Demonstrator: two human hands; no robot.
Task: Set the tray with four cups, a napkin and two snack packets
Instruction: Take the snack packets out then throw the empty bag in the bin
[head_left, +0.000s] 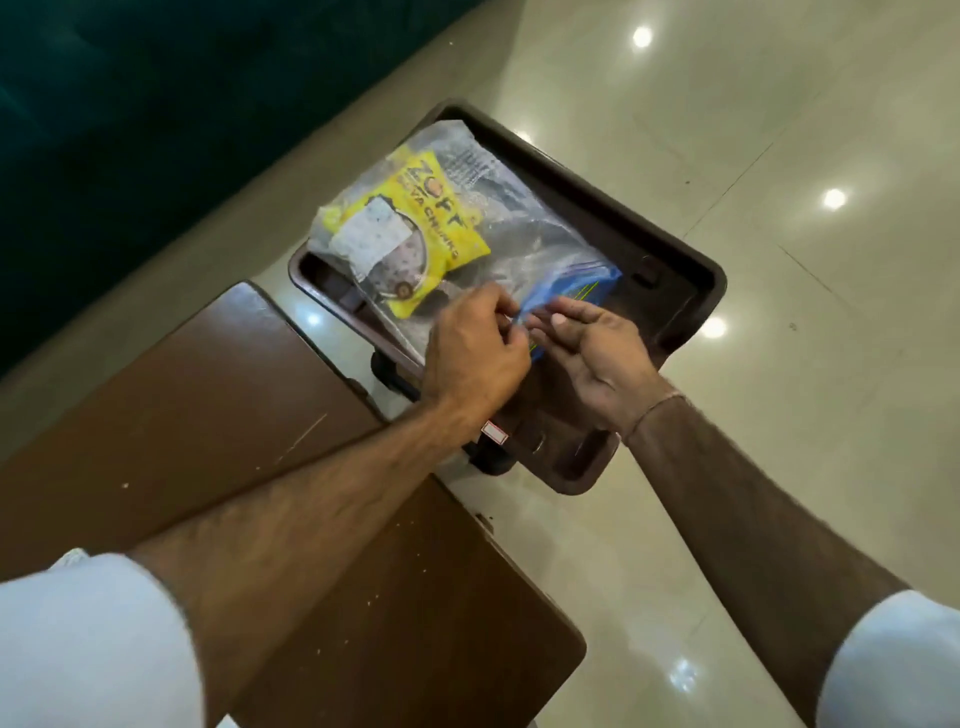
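Note:
A dark brown tray (675, 244) rests on something low above the glossy floor. Across it lies a clear zip bag (519, 208) with a blue seal strip (571, 291) at its near end. Inside the bag is a yellow snack packet (415, 218) with a white sticker. My left hand (472, 358) pinches the blue strip from the left. Touching the same strip from the right is my right hand (597, 358), palm up with fingers loosely curled. I see no cups and no napkin.
Two brown wooden tabletops (182, 395) sit at the left and bottom, with a gap between them. A dark green wall or curtain (130, 104) fills the upper left. Shiny beige floor tiles (779, 156) surround the tray.

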